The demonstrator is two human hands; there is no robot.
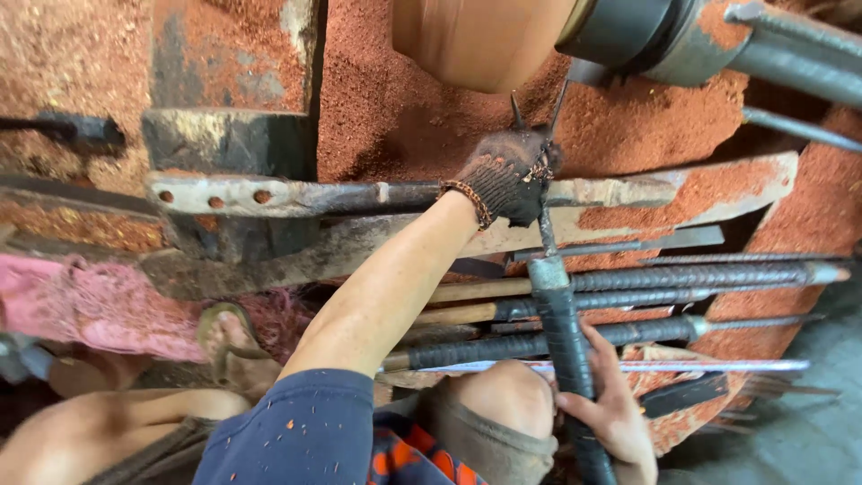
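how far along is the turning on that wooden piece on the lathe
Well along, it seems: the wooden piece looks rounded and smooth, and red sawdust lies thick over the lathe bed. In hand: the gloved left hand steadies the long tool on the metal rest bar, the bare right hand gripping its handle. What is left cannot be judged; most of the piece is out of frame.

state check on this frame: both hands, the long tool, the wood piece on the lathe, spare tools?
left hand: gloved, pressed on the tool near its tip
right hand: bare, gripping the handle
long tool: held, tip at the wood
wood piece: mounted, motion-blurred
tool rest: bearing the left hand
spare tools: lying flat, sawdust-covered
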